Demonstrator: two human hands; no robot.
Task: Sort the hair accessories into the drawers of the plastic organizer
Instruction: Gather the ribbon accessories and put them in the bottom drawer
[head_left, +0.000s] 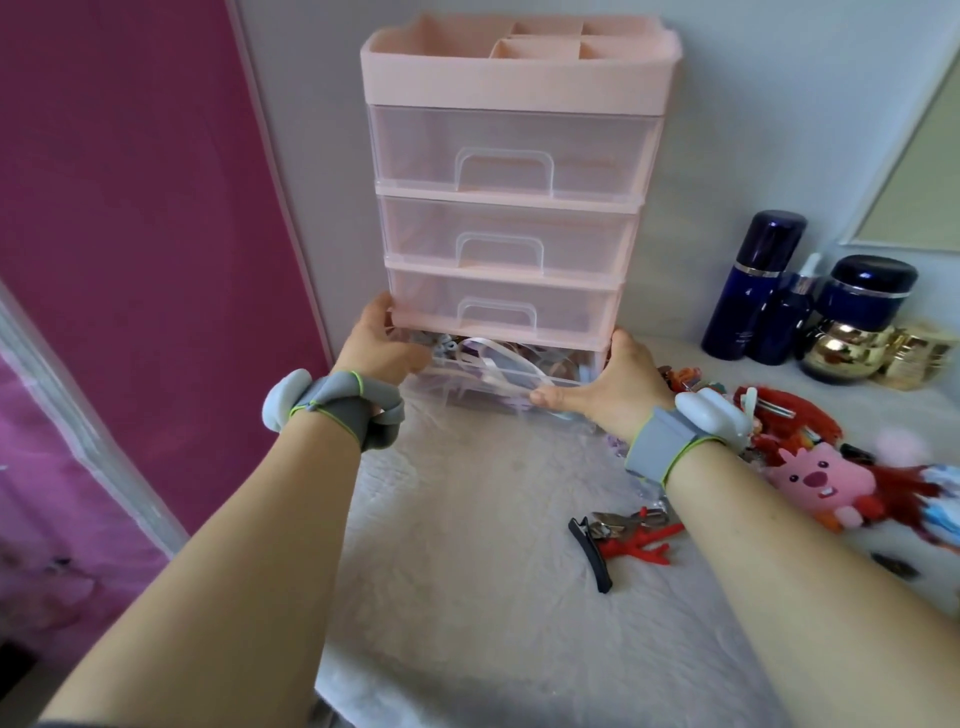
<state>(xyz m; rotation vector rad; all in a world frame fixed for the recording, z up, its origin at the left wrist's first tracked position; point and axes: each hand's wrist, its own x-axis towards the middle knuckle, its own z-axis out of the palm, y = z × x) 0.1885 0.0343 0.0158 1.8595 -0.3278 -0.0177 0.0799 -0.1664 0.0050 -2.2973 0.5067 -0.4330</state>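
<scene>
A pink plastic organizer with four clear drawers stands on a tabletop covered with a pale quilted cloth, its back against a grey wall. The three upper drawers are pushed in; the bottom drawer is pulled out toward the person and holds a tangle of ribbons, headbands and other hair accessories in white, lilac and grey.

The left hand is at the drawer's left front corner, thumb up beside the organizer's frame, fingers curled around the drawer's edge. The right hand grips the drawer's right side, thumb lying along its front rim and fingers wrapped around the outer wall. Both wrists wear grey straps with white sensor pods.

To the right of the organizer lies a heap of unsorted hair accessories: red pieces and a pink plush animal clip. Nearer the person, a black hair clip lies beside a red branch-shaped clip. Dark blue bottles and gold jars stand at the back right.
</scene>
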